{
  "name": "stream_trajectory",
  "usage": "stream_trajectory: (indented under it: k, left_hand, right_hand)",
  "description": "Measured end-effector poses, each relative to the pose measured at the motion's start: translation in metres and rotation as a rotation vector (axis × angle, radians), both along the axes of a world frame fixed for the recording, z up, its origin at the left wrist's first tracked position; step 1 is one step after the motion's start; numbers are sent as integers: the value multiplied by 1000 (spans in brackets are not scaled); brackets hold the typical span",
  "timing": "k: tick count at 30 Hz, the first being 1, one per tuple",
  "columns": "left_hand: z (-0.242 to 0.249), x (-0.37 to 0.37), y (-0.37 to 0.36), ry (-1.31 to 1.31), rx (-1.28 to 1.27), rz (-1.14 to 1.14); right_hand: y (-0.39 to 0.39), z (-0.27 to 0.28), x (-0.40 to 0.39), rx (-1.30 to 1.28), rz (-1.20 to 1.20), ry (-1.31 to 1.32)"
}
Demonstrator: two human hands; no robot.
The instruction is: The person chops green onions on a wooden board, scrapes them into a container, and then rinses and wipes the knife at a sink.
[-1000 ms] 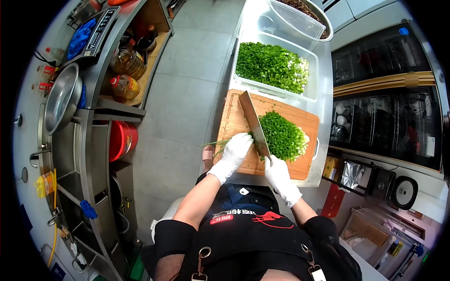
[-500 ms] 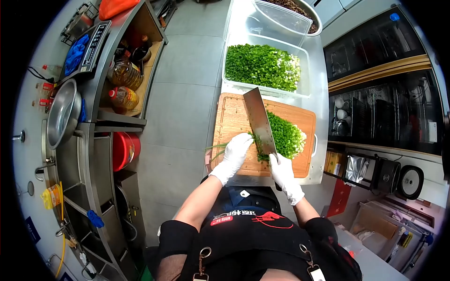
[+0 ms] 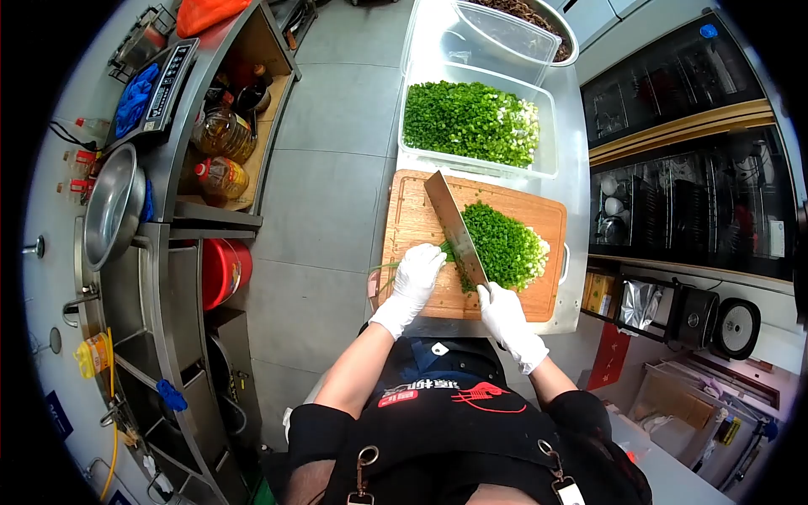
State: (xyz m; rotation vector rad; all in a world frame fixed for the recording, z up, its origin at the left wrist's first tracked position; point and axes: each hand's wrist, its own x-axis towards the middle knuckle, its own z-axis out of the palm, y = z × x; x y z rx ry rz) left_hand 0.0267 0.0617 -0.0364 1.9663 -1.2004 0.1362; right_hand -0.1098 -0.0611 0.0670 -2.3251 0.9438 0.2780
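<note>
On a wooden cutting board (image 3: 412,206), my gloved left hand (image 3: 418,273) is closed around green onions (image 3: 449,250), whose stalks show on both sides of the fingers. My gloved right hand (image 3: 505,313) grips the handle of a cleaver (image 3: 455,227); the fingers hide most of the handle. The wide blade stands on edge between my left hand and a heap of chopped green onions (image 3: 505,244) on the board's right side. Beyond the board, a clear plastic container (image 3: 545,164) holds more chopped green onions.
Past the container are a clear lid (image 3: 505,38) and a metal bowl (image 3: 569,46) of dark dried pieces. Steel shelving with oil bottles (image 3: 223,177) and a red bucket (image 3: 225,271) stands to the left across the floor. Dark glass-fronted cabinets (image 3: 682,194) line the right.
The cleaver has shifted left and its far end sits slightly nearer to me. My left hand has moved a little left and back along the stalks.
</note>
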Motion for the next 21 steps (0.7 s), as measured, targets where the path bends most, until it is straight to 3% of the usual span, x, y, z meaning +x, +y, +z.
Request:
stream_trajectory:
  k: [5,7,13,21]
  left_hand:
    - [0,-1,0,-4,-5,5]
    - [-1,-1,1,-16,-18,12]
    - [-2,-1,0,15,-10,1]
    - [0,-1,1,14,-7,-12]
  right_hand:
    - [4,-8,21,13,6,60]
    - [4,-13,18,35,-57,-188]
    - [-4,-2,-2,234,-168,-202]
    - [11,-9,9,-56,41,-81]
